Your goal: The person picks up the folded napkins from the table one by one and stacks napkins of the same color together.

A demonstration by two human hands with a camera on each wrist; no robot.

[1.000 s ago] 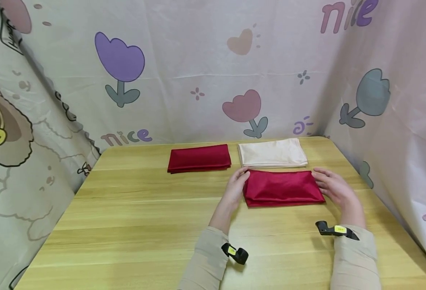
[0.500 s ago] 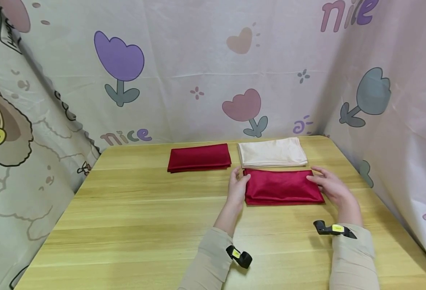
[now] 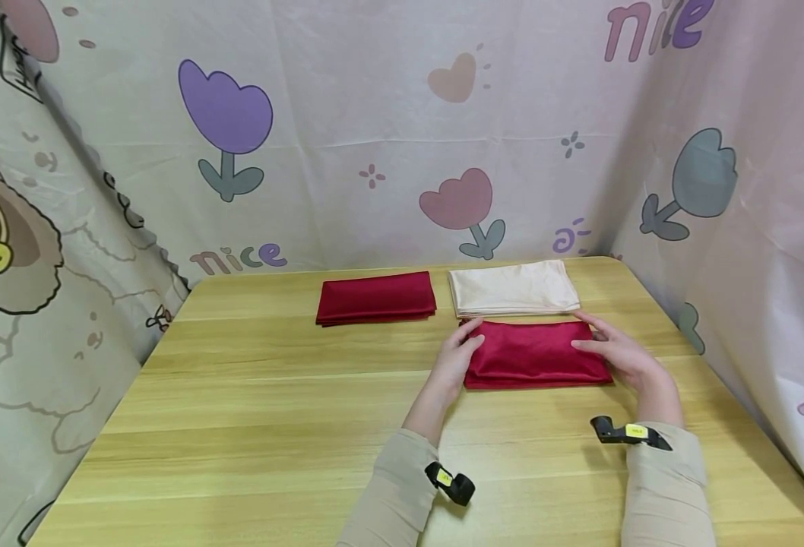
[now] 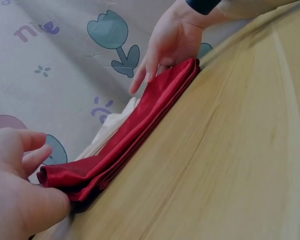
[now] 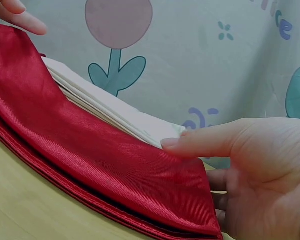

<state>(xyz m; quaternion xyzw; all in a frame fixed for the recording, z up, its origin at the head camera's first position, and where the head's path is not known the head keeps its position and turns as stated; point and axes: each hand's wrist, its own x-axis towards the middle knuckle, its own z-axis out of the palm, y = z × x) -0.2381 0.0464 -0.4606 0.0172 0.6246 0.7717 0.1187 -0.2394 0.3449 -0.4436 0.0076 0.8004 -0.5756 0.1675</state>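
Observation:
A folded red satin cloth (image 3: 532, 357) lies flat on the table, its layers showing along the near edge. My left hand (image 3: 455, 361) is at its left end, thumb and fingers loosely spread around the far corner. Seen from the left wrist, the left thumb (image 4: 45, 207) is right at the cloth's end, with the fingers raised above it. At the other end is my right hand (image 3: 624, 357). Its thumb (image 5: 200, 142) extends straight over the cloth's upper edge in the right wrist view, while the other fingers are partly hidden behind the right edge.
Just behind the cloth lies a folded white cloth (image 3: 514, 289). A second folded red cloth (image 3: 377, 298) rests to its left on the wooden table (image 3: 238, 425). Patterned curtains (image 3: 347, 99) stand behind the table and along both sides.
My left hand has moved slightly right, its thumb now farther over the cloth's end. The right hand has shifted left, bringing its thumb over the cloth. The cloth's left end has moved slightly right.

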